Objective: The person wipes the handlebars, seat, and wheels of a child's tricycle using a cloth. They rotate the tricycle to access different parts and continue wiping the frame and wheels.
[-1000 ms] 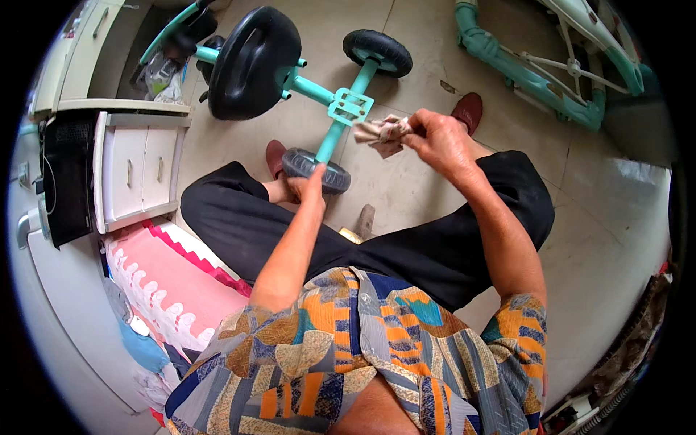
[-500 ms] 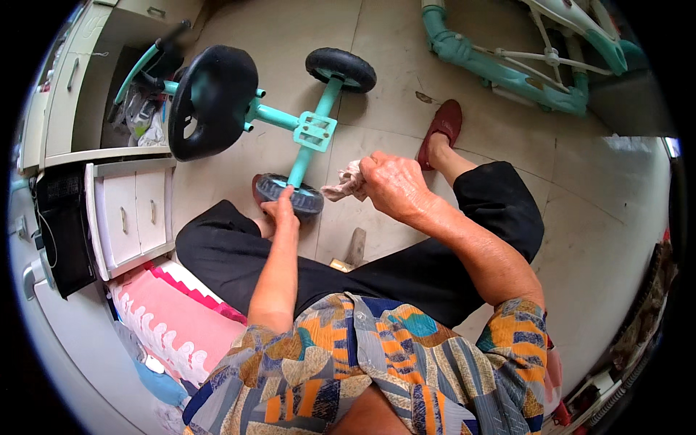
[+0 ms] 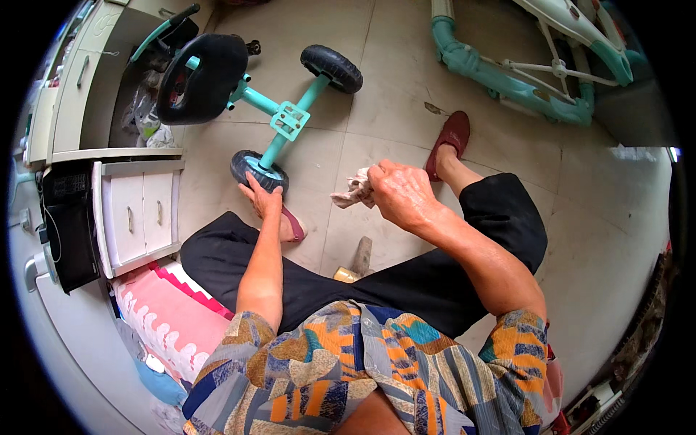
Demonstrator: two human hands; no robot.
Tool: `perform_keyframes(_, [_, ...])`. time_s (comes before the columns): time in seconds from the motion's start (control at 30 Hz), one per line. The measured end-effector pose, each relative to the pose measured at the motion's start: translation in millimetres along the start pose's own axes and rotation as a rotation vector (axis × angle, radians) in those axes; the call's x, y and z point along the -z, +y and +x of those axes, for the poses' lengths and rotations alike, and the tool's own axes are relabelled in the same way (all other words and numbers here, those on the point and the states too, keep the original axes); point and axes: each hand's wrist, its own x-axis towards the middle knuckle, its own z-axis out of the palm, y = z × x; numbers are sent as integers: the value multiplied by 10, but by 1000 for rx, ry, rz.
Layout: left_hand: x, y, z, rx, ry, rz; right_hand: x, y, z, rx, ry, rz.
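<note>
Drawers (image 3: 141,214) are seen at far left, then a tricycle (image 3: 279,119) whose near wheel (image 3: 257,170) is cupped from below by the left hand (image 3: 262,199), fingers curled against its tyre, while a rag (image 3: 353,192) is gripped in the closed right hand (image 3: 402,196), bunched left of its fingers (image 3: 377,174).

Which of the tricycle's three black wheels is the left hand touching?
The near small wheel, at the left hand. The other small wheel and the big wheel lie farther off, untouched.

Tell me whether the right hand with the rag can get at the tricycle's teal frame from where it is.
Probably yes: the right hand holds the rag just short of the teal frame, with only bare floor between.
</note>
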Motion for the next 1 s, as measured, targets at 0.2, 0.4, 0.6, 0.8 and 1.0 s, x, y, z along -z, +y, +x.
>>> perform_keyframes(0.2, [-111, 58, -125, -91, -3, -53, 9, 13, -59, -12, 45, 19])
perform_keyframes(0.4, [36, 880, -1178, 161, -736, -1013, 22, 56, -26, -127, 26, 39])
perform_keyframes(0.6, [710, 1569, -1548, 127, -1108, -1564, 61, 132, -60, -238, -34, 127])
perform_keyframes(0.8, [603, 1529, -1574, -42, -748, -1227, 55, 177, -141, -206, -16, 124])
perform_keyframes(1.0, [678, 1527, -1466, -61, -568, -1195, 46, 327, -293, -177, 56, -13])
